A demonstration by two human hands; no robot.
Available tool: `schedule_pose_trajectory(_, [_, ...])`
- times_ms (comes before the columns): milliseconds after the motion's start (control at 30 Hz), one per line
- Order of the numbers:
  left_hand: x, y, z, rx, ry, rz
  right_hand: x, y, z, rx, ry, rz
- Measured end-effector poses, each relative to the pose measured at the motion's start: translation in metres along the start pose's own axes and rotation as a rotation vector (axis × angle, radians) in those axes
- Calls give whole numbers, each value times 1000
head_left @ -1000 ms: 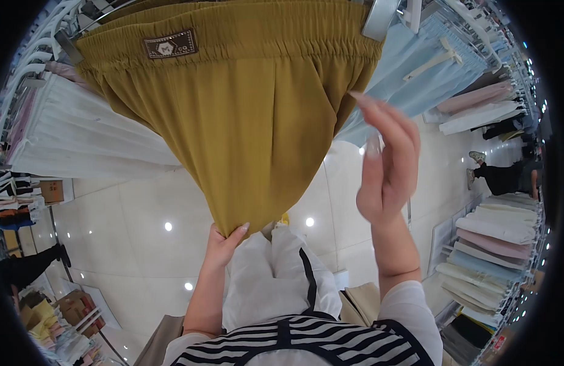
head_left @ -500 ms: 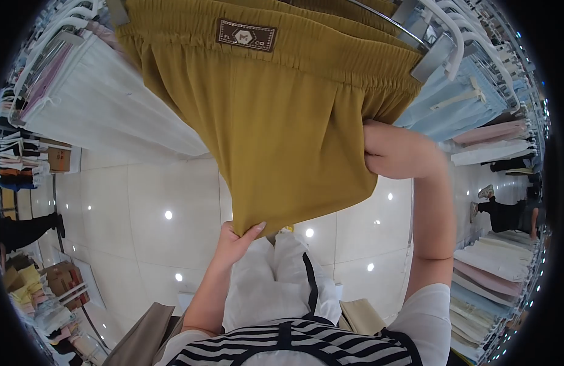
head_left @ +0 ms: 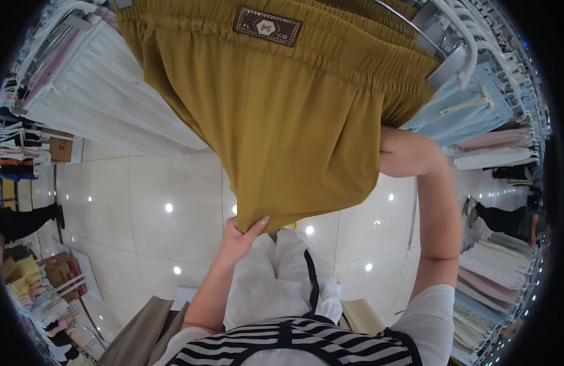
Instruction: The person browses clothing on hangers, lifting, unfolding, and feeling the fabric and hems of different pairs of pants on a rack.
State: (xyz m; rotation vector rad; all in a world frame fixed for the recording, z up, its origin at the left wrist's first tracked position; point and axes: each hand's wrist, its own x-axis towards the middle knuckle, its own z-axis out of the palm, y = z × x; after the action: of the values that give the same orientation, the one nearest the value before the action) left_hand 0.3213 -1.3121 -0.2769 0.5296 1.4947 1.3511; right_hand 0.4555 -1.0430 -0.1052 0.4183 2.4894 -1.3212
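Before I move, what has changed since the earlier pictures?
The right hand, free beside the mustard garment a second ago, has moved in at its side, fingers now hidden, apparently in a pocket. The waistband has shifted right in view. The left hand still pinches the garment low down; the hanger clip still holds the waistband.

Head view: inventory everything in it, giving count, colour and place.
Garment: one, mustard, centre; more mustard cloth behind
Label: one, dark brown, waistband
Clips: two, silver, waistband ends
Hangers: several, white, upper left and right
White clothing: at least one, upper left
Blue clothing: at least one, pale, upper right
Racked clothes: many, mixed, both sides
Boxes: at least two, brown, left
Bystanders: two, dark-clothed, far left and right
Floor: one, pale, beneath
Top: one, striped, bottom
Trousers: one pair, white, bottom centre
Left hand: one, bare, pinching garment's lower edge
Right hand: one, bare, fingers hidden by garment
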Motion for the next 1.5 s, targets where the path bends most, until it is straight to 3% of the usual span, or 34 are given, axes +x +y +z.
schedule_pose_trajectory(67, [0,-1,-1,25,-3,-3,-3,4,3,22,95,-2])
schedule_pose_trajectory(167, [0,6,4,-37,-31,-29,-8,10,17,18,256,180])
schedule_pose_trajectory(233, [2,8,10,-106,47,-44,-2,37,60,307,1083,15])
schedule_pose_trajectory(267, [3,8,12,-106,38,-50,13,64,79,508,1262,-249])
schedule_pose_trajectory(300, [5,8,13,-83,39,-39,19,67,92,456,1274,-292])
schedule_pose_trajectory(367, [6,7,14,-49,35,-36,31,79,132,719,1256,-150])
schedule_pose_trajectory(433, [9,4,15,-34,24,-39,40,79,164,988,1026,-167])
schedule_pose_trajectory(567, [8,-17,7,-27,103,-27,27,75,193,1216,870,12])
schedule_pose_trajectory(600, [9,-21,4,-224,99,0,26,72,195,1220,878,19])
schedule_pose_trajectory(633, [9,-24,2,-421,96,28,27,65,195,1164,1064,45])
schedule_pose_trajectory(667, [10,-27,1,-417,89,24,27,62,196,1099,1247,71])
schedule_pose_trajectory(733, [14,-26,1,-693,70,-28,20,63,200,1107,1280,95])
schedule_pose_trajectory(867, [19,-28,-1,-731,-16,-44,8,63,205,1018,1377,133])
schedule_pose_trajectory(967, [20,-25,2,-584,-81,-38,2,71,211,1006,1429,150])
schedule_pose_trajectory(1067, [20,-12,13,-750,66,-33,1,78,219,970,1455,84])
schedule_pose_trajectory(1133, [21,-12,11,-595,113,-16,0,79,222,980,1458,64])
schedule_pose_trajectory(1333, [22,-10,11,-540,180,47,5,76,220,918,1489,96])
schedule_pose_trajectory(1433, [21,-12,8,-538,180,59,4,81,221,968,1478,81])
schedule_pose_trajectory(1500, [19,-17,4,-522,169,43,1,80,220,1181,1339,-11])
